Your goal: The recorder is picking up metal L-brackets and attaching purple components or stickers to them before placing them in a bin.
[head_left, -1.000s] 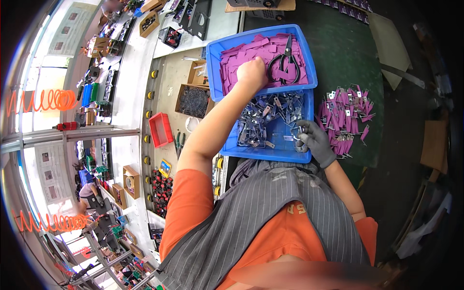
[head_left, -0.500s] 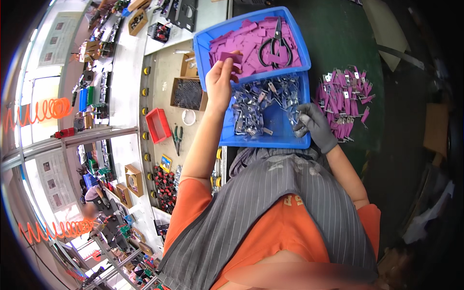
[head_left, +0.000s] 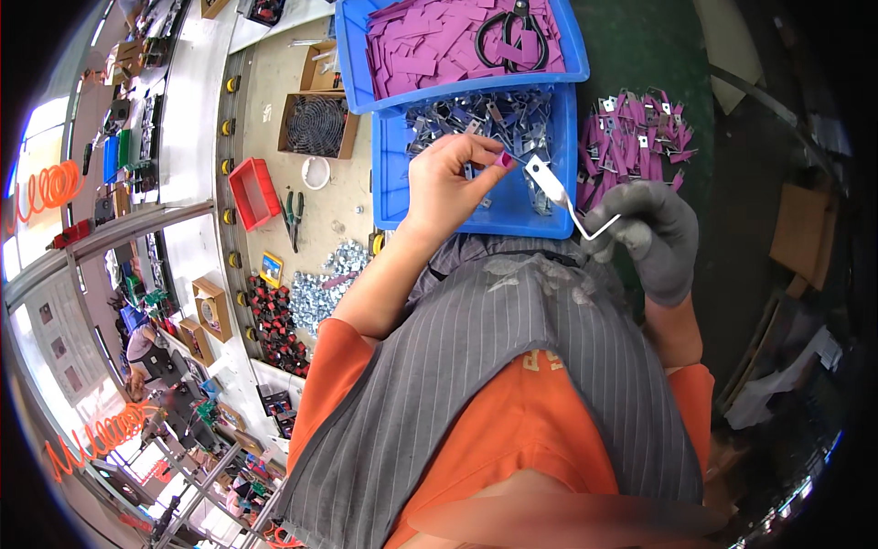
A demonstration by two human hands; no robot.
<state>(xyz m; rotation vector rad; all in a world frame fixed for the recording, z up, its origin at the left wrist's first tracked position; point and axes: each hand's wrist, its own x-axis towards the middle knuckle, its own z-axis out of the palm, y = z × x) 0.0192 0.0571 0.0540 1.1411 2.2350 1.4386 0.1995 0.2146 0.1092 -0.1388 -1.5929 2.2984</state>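
In my gloved right hand is a bent metal bracket, held by its hooked end, its flat holed end pointing up and to the left. My bare left hand pinches a small purple sleeve, mostly hidden by the fingers, close to the bracket's holed tip. Both hands are over the near blue bin, which holds a heap of loose metal brackets. Behind it, a second blue bin is filled with flat purple sleeves; black-handled scissors lie on them.
Purple-covered brackets lie piled on the green surface to the right. Leftward are a red tray, green-handled pliers, a white ring, a cardboard box of dark coiled parts, and small metal parts.
My right hand has lifted a bracket out of the near bin. My left hand has come back from the sleeve bin, bringing a purple sleeve toward the bracket. The view has shifted.
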